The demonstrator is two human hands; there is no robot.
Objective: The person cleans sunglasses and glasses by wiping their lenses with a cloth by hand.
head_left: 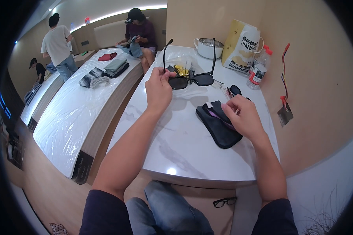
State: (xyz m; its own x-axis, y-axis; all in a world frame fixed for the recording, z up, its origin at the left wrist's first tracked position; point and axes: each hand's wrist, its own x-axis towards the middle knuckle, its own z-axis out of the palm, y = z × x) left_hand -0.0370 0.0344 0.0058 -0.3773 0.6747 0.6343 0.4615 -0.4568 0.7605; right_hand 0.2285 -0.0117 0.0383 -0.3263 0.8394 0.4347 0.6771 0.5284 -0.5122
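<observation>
My left hand holds black sunglasses by the left hinge, lifted above the white marble table, with both arms unfolded and pointing up. My right hand pinches the open end of a black soft pouch lying flat on the table; a purple cloth shows at its mouth. A second pair of dark glasses lies just beyond my right hand.
At the table's far end stand a white pot, a yellow-and-white bag and a plastic bottle. Clear wrapping with a yellow item lies behind the sunglasses. Black-framed glasses lie on the floor. Plastic-covered beds and three people are to the left.
</observation>
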